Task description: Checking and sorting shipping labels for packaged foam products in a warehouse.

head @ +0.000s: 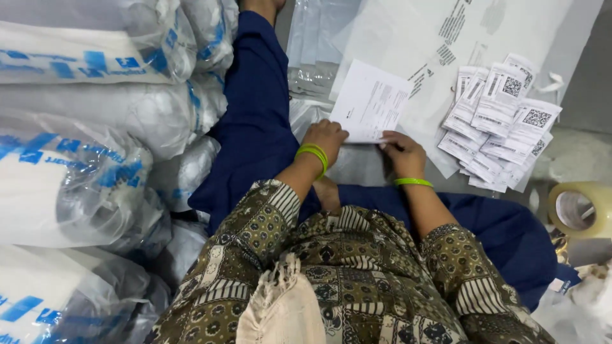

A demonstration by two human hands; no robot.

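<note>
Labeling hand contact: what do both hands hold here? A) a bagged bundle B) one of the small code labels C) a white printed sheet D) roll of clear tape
C: the left hand and right hand both pinch the near edge of the white printed sheet; the tape roll and the small labels lie untouched to the right.

My left hand [325, 139] covers the lower corner of the printed sheet [371, 100], and my fingertips are tucked out of sight. The tape roll [581, 209] is cut by the right edge. The labels [500, 121] overlap, hiding the lower ones.
</note>
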